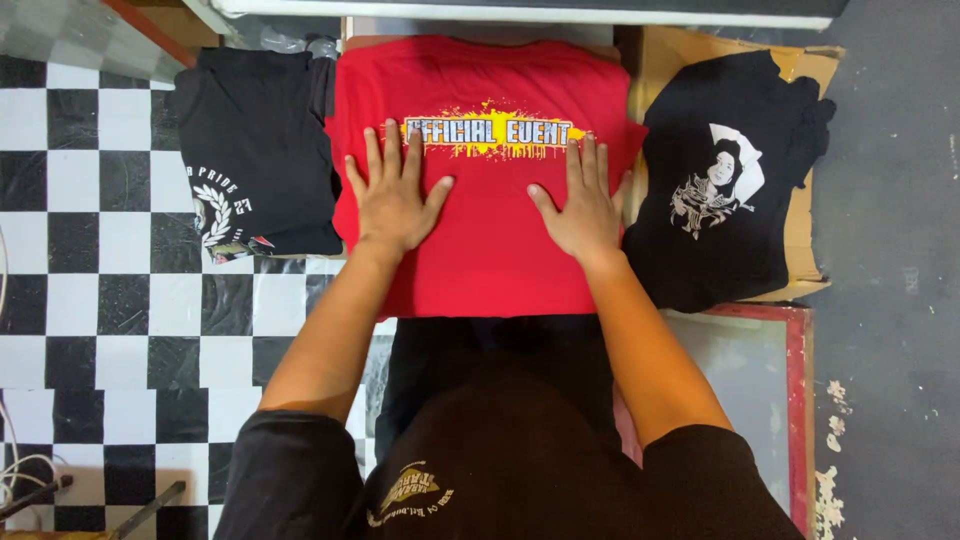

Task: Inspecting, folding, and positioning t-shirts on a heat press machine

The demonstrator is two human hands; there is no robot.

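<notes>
Pressing down with both palms, I have my left hand [393, 195] and my right hand [580, 205] laid flat on the folded red shirt [490, 260], fingers spread fully open and gripping nothing. The red shirt lies in the middle of the work surface directly ahead of me, print side up, with a yellow splash graphic [490, 130] just beyond my fingertips. To the left, touching the red shirt's edge, sits a folded black shirt with a white wreath print [255, 150], resting on the black-and-white checkered floor covering [90, 250]. To the right, a second black shirt with a white figure print [725, 190] lies on a flattened piece of brown cardboard [805, 250]; its near edge meets the red shirt beside my right hand. Below that cardboard, a red-edged frame [797, 380] with a pale panel lies against the grey floor [890, 300]. Nothing obstructs either hand. Thin cables [20, 470] show at the lower left corner, well apart from the shirts.
</notes>
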